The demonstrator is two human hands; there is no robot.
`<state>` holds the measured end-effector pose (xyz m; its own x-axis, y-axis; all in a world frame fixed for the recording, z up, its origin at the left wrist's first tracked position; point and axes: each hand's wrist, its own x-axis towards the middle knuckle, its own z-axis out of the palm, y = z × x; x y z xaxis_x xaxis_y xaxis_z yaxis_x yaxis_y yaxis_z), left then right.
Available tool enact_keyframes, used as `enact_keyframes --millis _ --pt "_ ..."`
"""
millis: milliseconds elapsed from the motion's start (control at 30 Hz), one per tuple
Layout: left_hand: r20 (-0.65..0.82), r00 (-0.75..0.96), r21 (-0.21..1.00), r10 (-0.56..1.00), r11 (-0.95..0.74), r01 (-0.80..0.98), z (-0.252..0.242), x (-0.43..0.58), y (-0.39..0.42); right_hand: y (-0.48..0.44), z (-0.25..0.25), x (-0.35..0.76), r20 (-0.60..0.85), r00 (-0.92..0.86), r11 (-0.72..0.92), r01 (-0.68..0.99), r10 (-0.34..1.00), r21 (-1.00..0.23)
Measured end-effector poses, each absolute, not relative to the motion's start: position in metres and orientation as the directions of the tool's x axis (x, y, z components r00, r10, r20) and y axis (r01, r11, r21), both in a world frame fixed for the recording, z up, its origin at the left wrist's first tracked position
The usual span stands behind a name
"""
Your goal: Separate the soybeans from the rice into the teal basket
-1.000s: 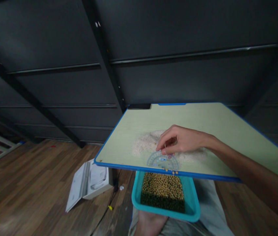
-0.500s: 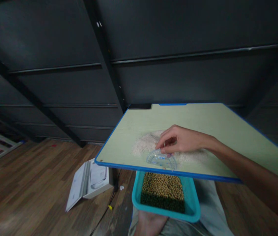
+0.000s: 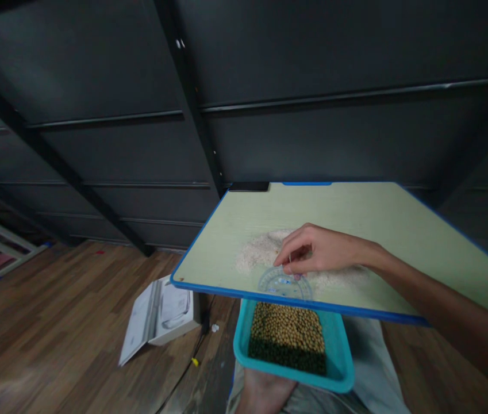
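Right hand is pinching a clear protractor, fingertips closed on its top edge, at the table's near edge beside the rice pile. Teal beans basket is sitting just below that edge. Left hand isn't showing.

The right hand covers part of the rice pile and the upper edge of the clear protractor; the grip on it cannot be resolved. The markings on the protractor are too small to read. The table hides the far end of the teal tray. The left hand is under the tray, out of sight. The white box shows no legible print
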<state>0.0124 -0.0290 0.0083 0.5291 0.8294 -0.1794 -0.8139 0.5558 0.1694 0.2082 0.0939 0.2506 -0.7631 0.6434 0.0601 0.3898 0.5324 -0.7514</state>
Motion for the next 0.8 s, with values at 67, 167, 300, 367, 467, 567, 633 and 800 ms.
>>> enact_keyframes --millis 67,167,300,367,467,567,633,800 --pt "-0.182 0.543 0.155 0.820 0.569 -0.808 0.014 0.014 -0.030 0.094 0.252 0.210 0.113 -0.755 0.598 0.408 0.645 -0.690" --pt "-0.168 0.552 0.131 0.817 0.573 -0.809 0.015 0.014 -0.029 0.095 0.253 0.214 0.137 -0.742 0.634 0.444 0.656 -0.634" --pt "-0.141 0.531 0.150 0.835 0.548 -0.823 0.014 -0.001 -0.028 0.099 0.255 0.207 0.197 -0.696 0.630 0.444 0.690 -0.637" --pt "-0.119 0.525 0.176 0.843 0.538 -0.824 0.024 -0.014 -0.028 0.101 0.255 0.192 0.233 -0.676 0.636 0.440 0.699 -0.634" --pt "-0.135 0.474 0.205 0.870 0.493 -0.846 0.046 -0.037 -0.027 0.106 0.255 0.154 0.290 -0.684 0.690 0.426 0.669 -0.585" --pt "-0.230 0.353 0.231 0.907 0.403 -0.885 0.058 -0.061 -0.024 0.116 0.254 0.114 0.347 -0.710 0.742 0.366 0.613 -0.562" --pt "-0.297 0.341 0.241 0.892 0.416 -0.877 0.056 -0.077 -0.020 0.125 0.254 0.092 0.375 -0.717 0.763 0.336 0.587 -0.552" --pt "-0.356 0.207 0.332 0.911 0.330 -0.884 0.042 -0.107 -0.011 0.143 0.247 0.061 0.337 -0.743 0.755 0.331 0.578 -0.566"
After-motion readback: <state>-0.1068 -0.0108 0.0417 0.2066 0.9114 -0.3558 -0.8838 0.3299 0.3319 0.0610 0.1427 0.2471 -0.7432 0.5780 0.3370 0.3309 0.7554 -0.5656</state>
